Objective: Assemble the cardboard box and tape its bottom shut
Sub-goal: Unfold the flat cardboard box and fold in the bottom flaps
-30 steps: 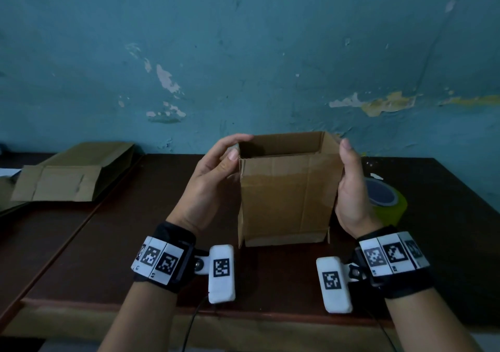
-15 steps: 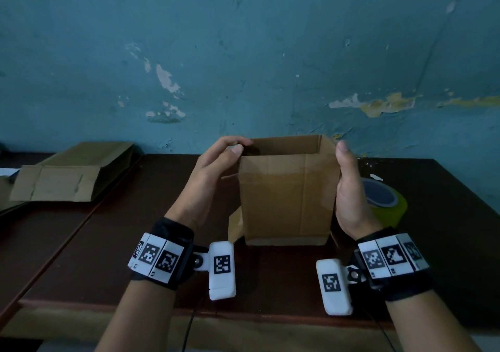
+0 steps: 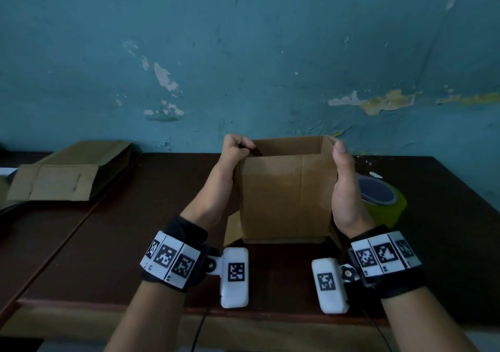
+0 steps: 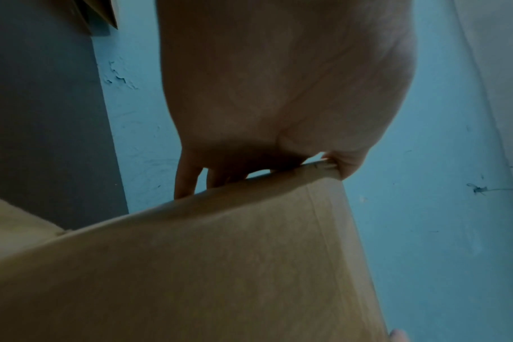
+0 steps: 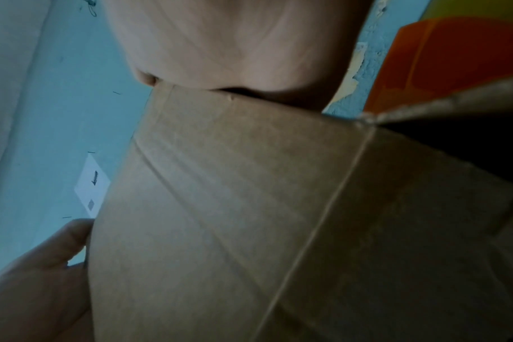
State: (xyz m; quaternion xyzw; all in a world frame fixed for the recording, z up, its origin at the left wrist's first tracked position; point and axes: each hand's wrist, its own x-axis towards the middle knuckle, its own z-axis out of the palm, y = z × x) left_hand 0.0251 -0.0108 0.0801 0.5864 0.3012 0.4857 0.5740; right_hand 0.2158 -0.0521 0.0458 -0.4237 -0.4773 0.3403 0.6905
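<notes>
No legible brand or writing on the cardboard box (image 3: pixel 286 197). Held upright over the dark table (image 3: pixel 135 216), open end up, between both hands. Left hand (image 3: pixel 230 167) curled over the left top rim; right hand (image 3: pixel 345 189) clasping the right wall. Yellow-green tape roll (image 3: pixel 384 202) just right of the box.
</notes>
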